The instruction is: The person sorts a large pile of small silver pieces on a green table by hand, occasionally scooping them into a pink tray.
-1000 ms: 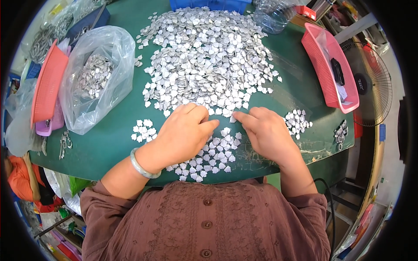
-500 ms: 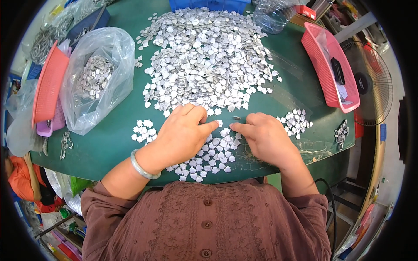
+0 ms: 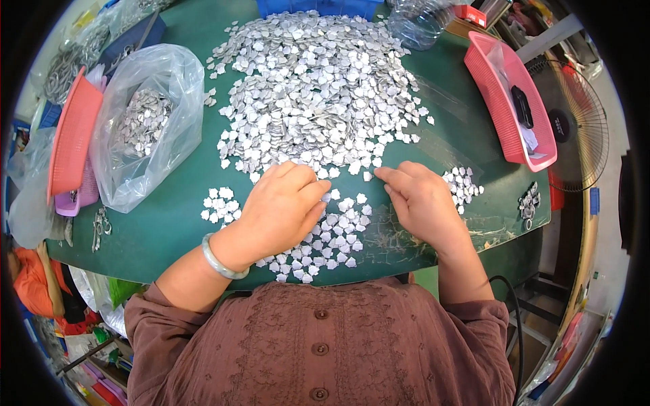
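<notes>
Fingertips of my right hand (image 3: 423, 203) stand apart, index reaching to a loose silvery piece (image 3: 367, 176); contact unclear. Left hand (image 3: 279, 203) bunched; can't tell whether I pinch anything. Scattered pieces (image 3: 342, 230) nearer me, big heap (image 3: 305, 108) beyond. Clear bag (image 3: 179, 128) left, pink basket (image 3: 491, 101) right, green table (image 3: 169, 250) beneath.

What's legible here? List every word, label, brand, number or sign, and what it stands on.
No text can be read clearly.
Fan hub: pale marks, too small to read.
Red box: pale marks, too small and blurred to read.
Heaped flat silver pieces: no lettering discernible.
</notes>
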Available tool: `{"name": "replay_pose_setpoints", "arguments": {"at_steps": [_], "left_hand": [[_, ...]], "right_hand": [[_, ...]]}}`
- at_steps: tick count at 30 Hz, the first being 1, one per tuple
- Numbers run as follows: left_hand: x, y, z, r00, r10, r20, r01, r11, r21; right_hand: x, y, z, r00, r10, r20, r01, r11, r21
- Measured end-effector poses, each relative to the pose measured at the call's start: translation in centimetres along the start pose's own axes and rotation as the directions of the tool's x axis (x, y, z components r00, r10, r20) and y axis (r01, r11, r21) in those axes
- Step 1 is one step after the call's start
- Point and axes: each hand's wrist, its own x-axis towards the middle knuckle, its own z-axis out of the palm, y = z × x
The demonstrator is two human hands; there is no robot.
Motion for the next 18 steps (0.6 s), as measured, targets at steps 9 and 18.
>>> {"name": "replay_pose_setpoints", "arguments": {"at_steps": [9, 18], "left_hand": [[-0.2, 0.3, 1.0, 1.000, -0.010, 0.005, 0.010, 0.999, 0.039], [-0.2, 0.4, 0.1, 0.999, 0.029, 0.029, -0.027, 0.997, -0.068]], "right_hand": [[0.7, -0.8, -0.1, 0.986, -0.114, 0.121, 0.109, 0.993, 0.050], [0.9, -0.8, -0.3, 0.971, -0.121, 0.207, 0.132, 0.991, -0.037]]}}
